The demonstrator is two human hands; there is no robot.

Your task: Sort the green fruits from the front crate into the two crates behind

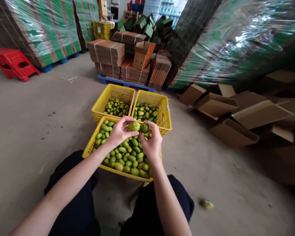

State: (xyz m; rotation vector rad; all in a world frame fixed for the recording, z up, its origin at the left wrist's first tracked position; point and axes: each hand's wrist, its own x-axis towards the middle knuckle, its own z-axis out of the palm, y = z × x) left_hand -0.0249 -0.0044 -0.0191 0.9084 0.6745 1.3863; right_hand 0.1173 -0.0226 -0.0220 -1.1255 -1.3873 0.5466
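Note:
My left hand pinches a yellow-green lemon between thumb and fingers, its end facing me. Beside it, my right hand grips a darker green lemon the same way. Both are held side by side above the far part of the near yellow crate, which is filled with green and yellowish lemons. Behind it stand a left yellow crate and a right yellow crate, each partly filled with similar fruit. My forearms hide part of the near crate.
Flattened cartons are stacked on a blue pallet beyond the crates. Open cardboard boxes lie piled at right. A red stool stands at far left near wrapped pallet loads. One yellowish fruit lies on the floor.

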